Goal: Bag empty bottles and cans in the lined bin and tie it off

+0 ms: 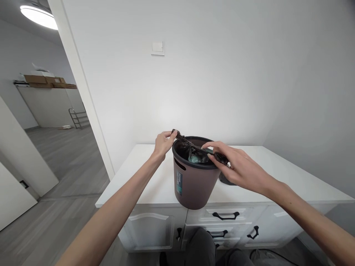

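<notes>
Black bag (191, 145) sits in the bin (198, 186), at the cabinet's (152, 186) front edge, between corners. Left hand (163, 143) pinches one end, right hand (235, 161) the other, strand stretched across the bin's mouth. Gathering looks done; can't tell if knotted. Bag not lifted out.

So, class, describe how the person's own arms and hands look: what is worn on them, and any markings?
The left forearm and right forearm are slender, with no sleeves in view. The left hand and right hand are ungloved, with slim fingers. No watch, bracelet or ring shows. A tiny spot marks the right forearm.
</notes>
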`<state>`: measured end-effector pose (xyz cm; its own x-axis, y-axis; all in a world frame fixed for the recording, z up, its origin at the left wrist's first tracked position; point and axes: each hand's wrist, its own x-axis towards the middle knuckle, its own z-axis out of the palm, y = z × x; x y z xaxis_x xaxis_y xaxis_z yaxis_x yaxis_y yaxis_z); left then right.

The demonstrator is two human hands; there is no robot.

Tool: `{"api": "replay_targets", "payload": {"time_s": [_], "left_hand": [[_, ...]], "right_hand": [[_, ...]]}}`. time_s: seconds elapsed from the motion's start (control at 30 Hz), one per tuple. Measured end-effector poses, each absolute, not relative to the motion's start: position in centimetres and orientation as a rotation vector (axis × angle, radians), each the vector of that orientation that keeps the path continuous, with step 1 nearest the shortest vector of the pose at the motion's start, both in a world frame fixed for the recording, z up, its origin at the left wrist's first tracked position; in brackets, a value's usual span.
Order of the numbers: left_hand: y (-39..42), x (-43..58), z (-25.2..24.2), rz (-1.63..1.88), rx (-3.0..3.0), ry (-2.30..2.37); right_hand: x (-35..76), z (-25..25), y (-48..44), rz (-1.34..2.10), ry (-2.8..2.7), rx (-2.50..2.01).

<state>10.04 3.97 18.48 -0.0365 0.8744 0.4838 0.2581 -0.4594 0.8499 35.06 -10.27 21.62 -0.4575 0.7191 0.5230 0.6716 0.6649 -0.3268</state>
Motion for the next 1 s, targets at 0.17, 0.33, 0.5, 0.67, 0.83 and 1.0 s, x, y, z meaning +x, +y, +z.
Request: {"api": "replay_targets", "payload": {"time_s": [0.17,0.33,0.5,0.67,0.83,1.0], "left_hand": [[2.3,11.0,20.1,1.655,1.750,1.000],[-1.0,12.6,22.3,1.664,1.804,0.885],[-2.0,12.4,22.4,1.631,1.900,0.841],[-2.8,10.3,20.0,1.615,1.958,0.898],[-5.7,9.8,17.1,1.569,2.164,0.964],[-7.8,10.9,15.4,1.725,2.405,0.954]], "right_hand": [[36.4,22.2,-9.2,0.203,-2.176,-1.184],[34.6,22.6,-5.0,0.174,-2.207,-1.236],[31.2,22.8,-3.3,0.089,-2.390,-1.417],[30.7,23.7,-3.5,0.177,-2.208,-1.508],[31.2,25.7,-2.7,0.245,-1.881,-1.495],[31.7,28.9,-2.4,0.260,-1.593,-1.373]]}}
